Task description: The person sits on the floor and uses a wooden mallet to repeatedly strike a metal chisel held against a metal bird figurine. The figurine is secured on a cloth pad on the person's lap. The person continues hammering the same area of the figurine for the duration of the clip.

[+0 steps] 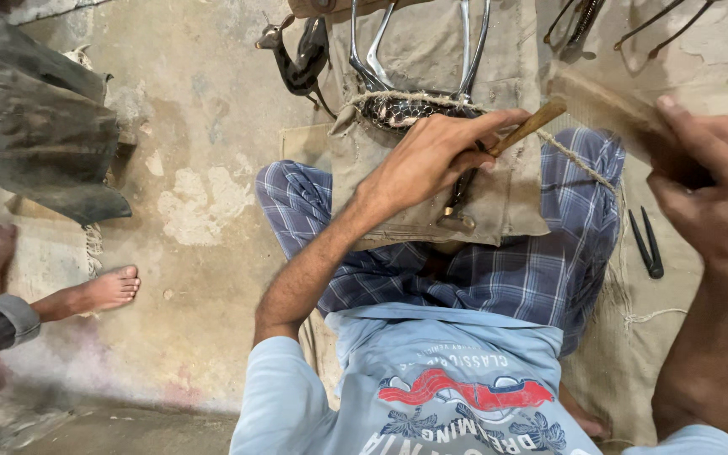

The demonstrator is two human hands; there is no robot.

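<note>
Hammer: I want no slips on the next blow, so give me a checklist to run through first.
1. Left hand gripping the hammer handle: ok.
2. Right hand holding the wooden piece: ok, though blurred.
3. Metal frame lying on the cloth over the lap: ok.
4. Rope tight around the frame: cannot tell.
5. Other person's foot well apart from the work: ok.

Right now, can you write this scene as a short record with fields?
left hand: grips a wooden handle of a tool over a beige cloth
right hand: holds a flat wooden piece, blurred
workpiece: shiny metal frame bound with rope
lap: blue checked cloth
floor right: black pliers
floor left: another person's bare foot
</note>
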